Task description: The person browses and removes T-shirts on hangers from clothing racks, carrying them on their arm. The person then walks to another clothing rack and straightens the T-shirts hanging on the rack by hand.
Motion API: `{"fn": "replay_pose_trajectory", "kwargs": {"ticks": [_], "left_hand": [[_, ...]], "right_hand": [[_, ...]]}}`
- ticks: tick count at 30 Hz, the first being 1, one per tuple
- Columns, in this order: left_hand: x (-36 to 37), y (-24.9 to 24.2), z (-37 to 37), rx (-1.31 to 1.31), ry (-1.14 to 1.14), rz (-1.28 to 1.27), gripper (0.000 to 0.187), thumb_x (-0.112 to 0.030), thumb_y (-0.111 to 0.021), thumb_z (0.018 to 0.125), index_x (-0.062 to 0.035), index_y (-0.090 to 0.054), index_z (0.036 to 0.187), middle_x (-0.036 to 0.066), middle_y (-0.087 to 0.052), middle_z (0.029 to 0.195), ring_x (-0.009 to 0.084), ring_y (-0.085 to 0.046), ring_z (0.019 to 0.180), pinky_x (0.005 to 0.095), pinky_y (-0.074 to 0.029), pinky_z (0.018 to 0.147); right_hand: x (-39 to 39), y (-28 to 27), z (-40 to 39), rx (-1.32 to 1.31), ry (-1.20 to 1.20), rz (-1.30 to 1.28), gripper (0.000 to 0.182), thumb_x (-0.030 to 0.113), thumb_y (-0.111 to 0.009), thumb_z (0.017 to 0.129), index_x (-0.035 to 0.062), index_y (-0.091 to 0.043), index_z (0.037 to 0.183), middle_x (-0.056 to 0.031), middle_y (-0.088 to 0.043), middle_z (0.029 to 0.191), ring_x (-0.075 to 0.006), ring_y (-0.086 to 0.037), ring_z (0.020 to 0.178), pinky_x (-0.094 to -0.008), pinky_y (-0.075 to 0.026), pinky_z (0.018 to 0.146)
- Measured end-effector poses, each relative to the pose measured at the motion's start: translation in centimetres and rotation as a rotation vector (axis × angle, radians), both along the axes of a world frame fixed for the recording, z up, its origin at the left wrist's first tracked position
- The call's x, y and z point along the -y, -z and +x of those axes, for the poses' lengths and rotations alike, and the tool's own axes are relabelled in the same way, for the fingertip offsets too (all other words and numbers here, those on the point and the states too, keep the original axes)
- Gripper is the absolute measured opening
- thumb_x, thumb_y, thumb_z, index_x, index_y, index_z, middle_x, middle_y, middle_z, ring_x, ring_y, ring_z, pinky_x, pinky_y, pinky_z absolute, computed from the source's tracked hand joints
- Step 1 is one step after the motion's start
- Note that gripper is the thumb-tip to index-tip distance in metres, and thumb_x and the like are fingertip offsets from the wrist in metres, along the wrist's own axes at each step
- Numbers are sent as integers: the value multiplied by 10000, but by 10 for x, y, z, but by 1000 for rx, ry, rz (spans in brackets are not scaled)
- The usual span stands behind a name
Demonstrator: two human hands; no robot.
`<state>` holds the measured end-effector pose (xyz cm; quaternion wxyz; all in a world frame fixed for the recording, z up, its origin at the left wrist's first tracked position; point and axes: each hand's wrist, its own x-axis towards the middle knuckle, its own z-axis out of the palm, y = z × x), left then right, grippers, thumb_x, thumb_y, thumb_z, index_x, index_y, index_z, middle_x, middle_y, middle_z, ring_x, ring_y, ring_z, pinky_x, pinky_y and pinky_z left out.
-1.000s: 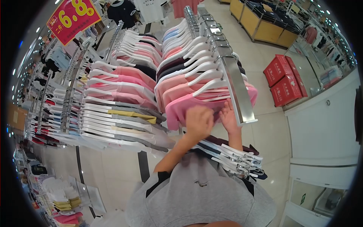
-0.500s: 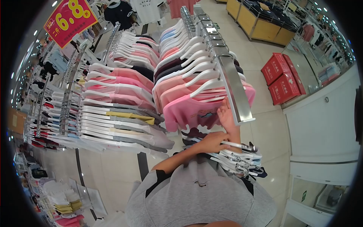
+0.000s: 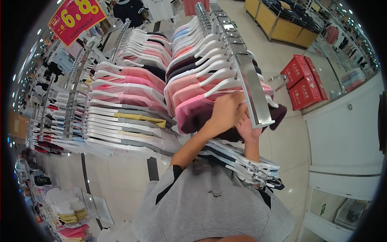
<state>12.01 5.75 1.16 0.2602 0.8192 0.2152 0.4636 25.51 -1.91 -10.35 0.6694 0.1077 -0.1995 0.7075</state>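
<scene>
My left hand (image 3: 225,113) is closed at the front end of the rack's metal rail, at the hanger of a dark maroon garment (image 3: 199,119). The hook in its fingers is hidden. The garment hangs in front of a pink shirt (image 3: 186,108), and its other side shows right of the rail. Just right of it, my right hand (image 3: 246,127) is raised with its palm showing and fingers apart, beside the rail (image 3: 252,90). My left hand partly covers its fingertips. Over my right forearm hang several clothes on white hangers (image 3: 254,171).
Pink, peach and dark tops on white hangers fill this rail. A parallel rack of shirts (image 3: 129,117) stands to the left. A red sale sign (image 3: 76,20) is at upper left. Red boxes (image 3: 300,80) and a white cabinet (image 3: 342,133) stand to the right.
My left hand has moved up from my right forearm to the rail end, bringing the dark maroon garment on its hanger. My right hand stays near the rail, slightly lower.
</scene>
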Motion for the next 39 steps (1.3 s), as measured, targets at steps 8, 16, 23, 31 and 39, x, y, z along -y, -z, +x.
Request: {"fn": "replay_pose_trajectory", "kwargs": {"ticks": [8, 16, 23, 31, 39], "left_hand": [[-10, -17, -24, 48, -103, -129, 272, -161, -695, 831, -50, -685, 1080, 150, -670, 894, 326, -629, 757, 378, -493, 675], [-7, -28, -20, -46, -170, 30, 217, -138, -696, 815, -29, -690, 1003, 129, -674, 845, 286, -645, 703, 348, -495, 623], [-4, -29, -40, 98, -272, -70, 212, -201, -674, 876, -18, -682, 981, 134, -657, 786, 279, -644, 679, 345, -486, 607], [-8, -13, -54, 33, -272, -45, 225, -237, -652, 902, -17, -672, 940, 126, -636, 756, 299, -618, 649, 351, -465, 589], [-11, -13, -55, 25, -225, -2, 207, -220, -647, 900, -16, -663, 932, 121, -631, 758, 304, -609, 655, 361, -466, 602]], "right_hand": [[-3, -1, 2, -62, -99, 48, 628, 351, -490, 970, -17, -322, 1450, -208, -367, 1492, -387, -355, 1381, -552, -279, 1124], [-7, 3, 1, -78, -118, 48, 653, 349, -514, 960, -28, -304, 1450, -208, -380, 1484, -374, -386, 1363, -527, -329, 1102], [-5, 0, 4, -73, -108, 41, 666, 369, -482, 967, -31, -288, 1462, -210, -387, 1479, -369, -388, 1363, -530, -298, 1120], [-7, 5, 2, -106, -114, 46, 659, 337, -485, 969, -44, -275, 1464, -217, -363, 1495, -359, -356, 1389, -498, -268, 1149], [-10, -1, 2, -95, -100, 50, 658, 347, -471, 974, -47, -277, 1464, -219, -355, 1501, -357, -348, 1394, -503, -256, 1153]]}}
